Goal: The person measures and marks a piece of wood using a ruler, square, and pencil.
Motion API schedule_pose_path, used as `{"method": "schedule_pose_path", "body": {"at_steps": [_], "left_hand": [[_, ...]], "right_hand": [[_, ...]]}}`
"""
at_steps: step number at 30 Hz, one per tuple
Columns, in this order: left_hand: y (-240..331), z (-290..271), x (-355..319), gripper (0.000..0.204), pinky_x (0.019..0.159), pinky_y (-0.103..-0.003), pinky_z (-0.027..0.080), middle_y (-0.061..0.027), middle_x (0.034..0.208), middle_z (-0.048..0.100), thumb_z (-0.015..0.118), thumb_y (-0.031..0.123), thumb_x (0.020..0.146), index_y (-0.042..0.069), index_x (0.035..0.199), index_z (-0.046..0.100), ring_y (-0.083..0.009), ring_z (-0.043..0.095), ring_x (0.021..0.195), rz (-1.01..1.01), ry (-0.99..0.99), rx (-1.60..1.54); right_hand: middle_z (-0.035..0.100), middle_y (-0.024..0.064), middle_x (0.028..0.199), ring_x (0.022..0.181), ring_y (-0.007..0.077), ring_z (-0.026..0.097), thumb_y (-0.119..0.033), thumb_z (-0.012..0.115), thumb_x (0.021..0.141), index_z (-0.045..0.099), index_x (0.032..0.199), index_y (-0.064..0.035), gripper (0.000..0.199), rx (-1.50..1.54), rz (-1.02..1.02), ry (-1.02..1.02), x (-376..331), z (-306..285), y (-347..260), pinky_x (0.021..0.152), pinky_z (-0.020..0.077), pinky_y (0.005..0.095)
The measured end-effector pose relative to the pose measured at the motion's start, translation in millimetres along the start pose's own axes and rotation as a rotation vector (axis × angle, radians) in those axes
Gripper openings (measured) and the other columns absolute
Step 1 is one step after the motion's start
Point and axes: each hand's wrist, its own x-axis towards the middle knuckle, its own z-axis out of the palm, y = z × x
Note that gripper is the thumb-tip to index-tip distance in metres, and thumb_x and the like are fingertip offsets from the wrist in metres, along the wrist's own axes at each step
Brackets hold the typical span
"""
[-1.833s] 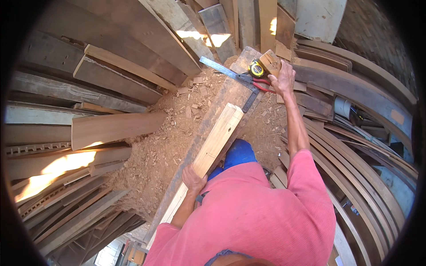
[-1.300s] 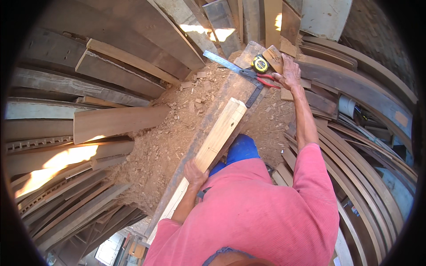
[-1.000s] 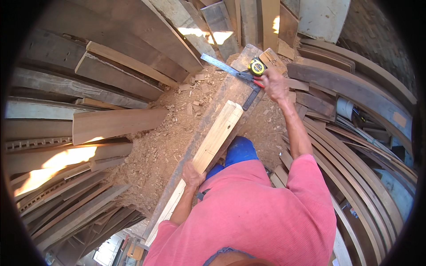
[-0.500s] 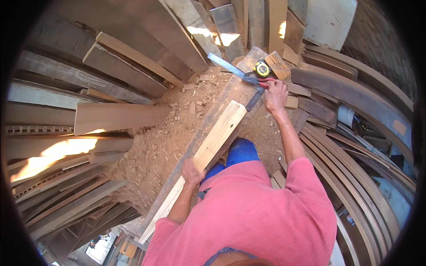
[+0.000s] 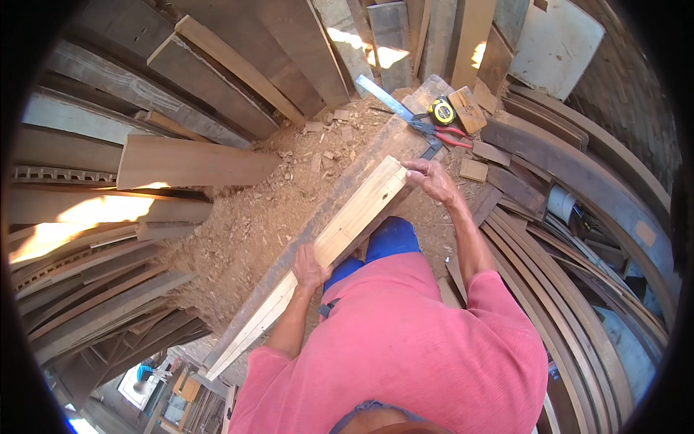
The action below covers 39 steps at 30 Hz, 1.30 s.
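A long pale wooden beam [image 5: 352, 220] lies slantwise along a dusty bench plank [image 5: 325, 202], its far end toward the upper right. My left hand [image 5: 311, 267] is closed round the beam at its middle. At the far end my right hand [image 5: 431, 181] has its fingers and thumb bent against the beam's tip and side. Just beyond that tip rest red-handled pliers [image 5: 450, 137], lying over a metal try square [image 5: 387, 98] with a dark arm. Touching this group are a yellow and black tape measure [image 5: 441, 112] and a small brown wooden block [image 5: 467, 109].
Sawdust and chips [image 5: 246, 217] cover the ground left of the bench. Planks [image 5: 246, 72] lean at the upper left, and a curved stack of boards [image 5: 557, 289] rises close to my right arm. A pale panel [image 5: 557, 47] stands at the upper right.
My right hand has let go of the red-handled pliers and moved back toward me onto the beam's far end. The pliers stay on the bench. My left hand keeps hold of the beam.
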Motion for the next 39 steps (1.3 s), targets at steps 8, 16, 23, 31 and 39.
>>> {"method": "schedule_pose_path", "body": {"at_steps": [8, 16, 23, 31, 39], "left_hand": [[-2.7, 1.3, -1.2, 0.073, 0.094, -0.054, 0.052, -0.0216, 0.115, 0.060, 0.084, 0.024, 0.066, 0.005, 0.130, 0.055, -0.0450, 0.061, 0.109, 0.012, -0.011, 0.007], [-1.6, -15.5, 7.1, 0.094, 0.106, -0.054, 0.047, -0.0261, 0.127, 0.058, 0.089, 0.047, 0.073, 0.000, 0.144, 0.048, -0.0452, 0.057, 0.123, 0.054, -0.152, -0.010], [-1.8, -12.8, 12.0, 0.067, 0.101, -0.054, 0.049, -0.0254, 0.124, 0.063, 0.073, 0.045, 0.093, 0.002, 0.141, 0.054, -0.0449, 0.060, 0.117, 0.007, -0.151, -0.006], [-9.0, 3.7, 12.3, 0.048, 0.093, -0.055, 0.051, -0.0213, 0.116, 0.067, 0.062, 0.043, 0.102, 0.005, 0.131, 0.064, -0.0446, 0.064, 0.108, -0.008, -0.031, -0.019], [-9.7, 9.0, 12.3, 0.046, 0.092, -0.052, 0.053, -0.0196, 0.115, 0.069, 0.064, 0.043, 0.099, 0.006, 0.127, 0.066, -0.0419, 0.065, 0.108, 0.019, 0.035, -0.014]], "right_hand": [[0.073, 0.0168, 0.119, 0.109, 0.0254, 0.072, -0.020, 0.074, 0.095, 0.072, 0.133, 0.0032, 0.044, 0.007, -0.057, 0.109, -4.2, 20.7, 11.9, 0.096, 0.0568, 0.0382], [0.075, 0.0202, 0.116, 0.110, 0.0296, 0.073, -0.017, 0.072, 0.095, 0.073, 0.126, 0.0051, 0.038, -0.028, -0.100, 0.172, -3.2, 25.9, 16.5, 0.097, 0.0563, 0.0387], [0.075, 0.0251, 0.118, 0.112, 0.0343, 0.073, -0.014, 0.071, 0.093, 0.074, 0.123, 0.0066, 0.037, -0.046, -0.087, 0.208, -2.9, 29.7, 15.0, 0.098, 0.0568, 0.0410], [0.074, 0.0234, 0.118, 0.109, 0.0335, 0.074, -0.013, 0.070, 0.093, 0.073, 0.123, 0.0060, 0.036, -0.021, -0.093, 0.262, -0.3, 39.4, 22.4, 0.098, 0.0573, 0.0405], [0.074, 0.0224, 0.116, 0.109, 0.0336, 0.073, -0.013, 0.067, 0.093, 0.073, 0.121, 0.0048, 0.034, -0.114, -0.088, 0.296, 0.1, 42.2, 22.3, 0.098, 0.0570, 0.0412]]}}
